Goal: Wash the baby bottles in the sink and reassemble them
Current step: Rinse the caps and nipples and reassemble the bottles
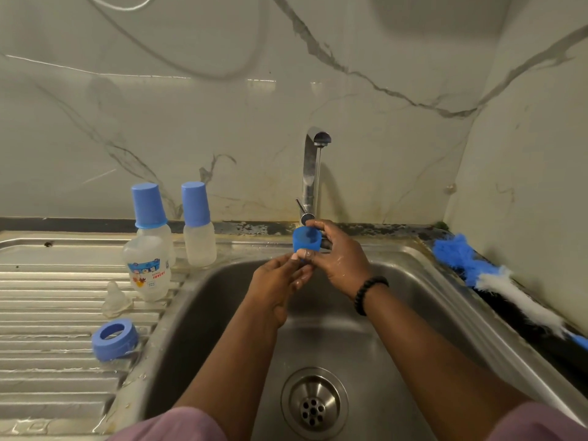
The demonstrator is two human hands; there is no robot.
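- My right hand grips the blue cap, fingers curled round it, under the tap above the sink.
- My left hand pinches its lower rim, I think.
- Three bottles, a teat and a ring sit on the drainer.

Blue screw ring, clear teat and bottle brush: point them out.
blue screw ring (115, 339), head view, on its outer wall.
clear teat (115, 298), head view, on its body.
bottle brush (458, 254), head view, on its blue bristles.
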